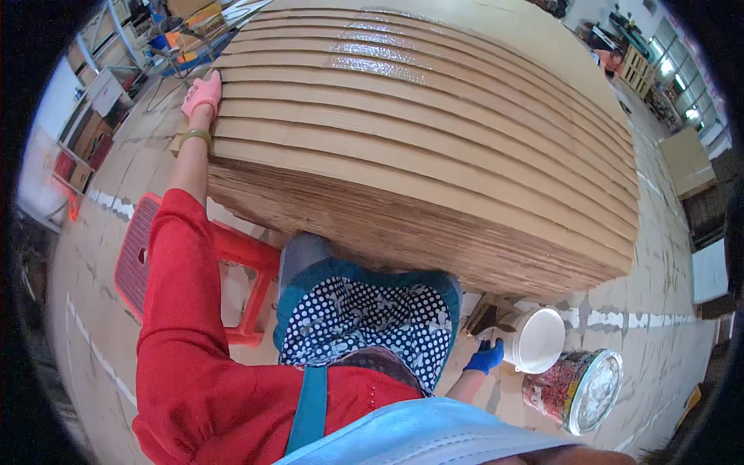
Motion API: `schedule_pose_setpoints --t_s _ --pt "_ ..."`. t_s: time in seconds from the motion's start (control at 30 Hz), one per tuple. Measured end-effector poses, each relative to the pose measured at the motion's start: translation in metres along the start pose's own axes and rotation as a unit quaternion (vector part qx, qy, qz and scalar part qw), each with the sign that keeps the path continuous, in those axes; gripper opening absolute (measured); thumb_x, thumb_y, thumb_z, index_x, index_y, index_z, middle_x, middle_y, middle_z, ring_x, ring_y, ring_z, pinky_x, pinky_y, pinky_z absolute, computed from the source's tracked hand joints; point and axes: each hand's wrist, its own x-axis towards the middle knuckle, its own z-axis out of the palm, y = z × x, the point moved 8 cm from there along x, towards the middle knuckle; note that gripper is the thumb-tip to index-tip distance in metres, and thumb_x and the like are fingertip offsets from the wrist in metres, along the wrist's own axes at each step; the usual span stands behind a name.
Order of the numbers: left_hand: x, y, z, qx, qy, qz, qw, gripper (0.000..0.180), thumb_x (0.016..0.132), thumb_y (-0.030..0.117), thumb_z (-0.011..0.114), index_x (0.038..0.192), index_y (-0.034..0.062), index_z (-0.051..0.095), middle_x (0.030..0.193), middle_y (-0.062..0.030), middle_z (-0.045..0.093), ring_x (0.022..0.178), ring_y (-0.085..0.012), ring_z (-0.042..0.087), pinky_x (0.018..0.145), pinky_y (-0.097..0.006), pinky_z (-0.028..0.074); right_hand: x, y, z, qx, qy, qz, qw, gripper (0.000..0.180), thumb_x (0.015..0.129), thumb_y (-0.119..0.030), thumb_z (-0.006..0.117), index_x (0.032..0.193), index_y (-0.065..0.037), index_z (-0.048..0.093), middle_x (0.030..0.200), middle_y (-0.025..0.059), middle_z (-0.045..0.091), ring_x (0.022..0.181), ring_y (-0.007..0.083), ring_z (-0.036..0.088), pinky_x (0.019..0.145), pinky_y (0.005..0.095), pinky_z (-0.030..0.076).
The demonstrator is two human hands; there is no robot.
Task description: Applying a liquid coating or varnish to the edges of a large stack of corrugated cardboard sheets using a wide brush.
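A thick stack of light tan boards [372, 143] fills the middle and far part of the view, its upper boards stepped back in narrow strips. My left hand [203, 93], in a pink glove, touches the stack's left side, fingers apart. A glossy wet-looking patch [380, 54] shines on the far strips. Low on the right, my right hand [486, 357] wears a blue glove and is beside a white bucket [540, 341]. Its fingers look parted, and I make out nothing in them. A stained, paint-smeared drum with a whitish top [597, 391] stands next to the bucket.
A red plastic stool [248, 248] is by my left arm, close to the stack. Shelving [85, 147] and clutter line the far left. Another person [610, 60] is at the far right, near a wooden pallet [637, 71]. White lines cross the floor [651, 319].
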Motion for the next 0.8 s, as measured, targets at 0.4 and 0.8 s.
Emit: schedule_pose_setpoints --t_s 0.4,0.8 --pt "-0.009 -0.007 -0.014 0.034 0.054 0.011 0.998 0.061 0.073 0.053 0.032 0.109 0.0062 0.047 0.11 -0.0129 0.049 0.103 -0.026 0.045 0.087 -0.038 0.033 0.101 0.039 0.021 0.051 -0.138 0.014 0.989 0.039 0.077 -0.016 0.046 0.112 0.0 0.041 0.117 0.0148 0.04 0.103 0.0275 0.039 0.086 0.0378 0.035" --pt "-0.014 -0.022 -0.023 0.033 0.063 -0.019 0.997 0.057 0.074 0.05 0.031 0.11 0.009 0.046 0.113 -0.0111 0.047 0.104 -0.0239 0.045 0.086 -0.037 0.033 0.086 0.043 0.069 0.019 -0.21 0.174 0.962 0.04 0.079 -0.012 0.041 0.117 0.002 0.035 0.122 0.0155 0.034 0.11 0.0279 0.033 0.094 0.0374 0.027"
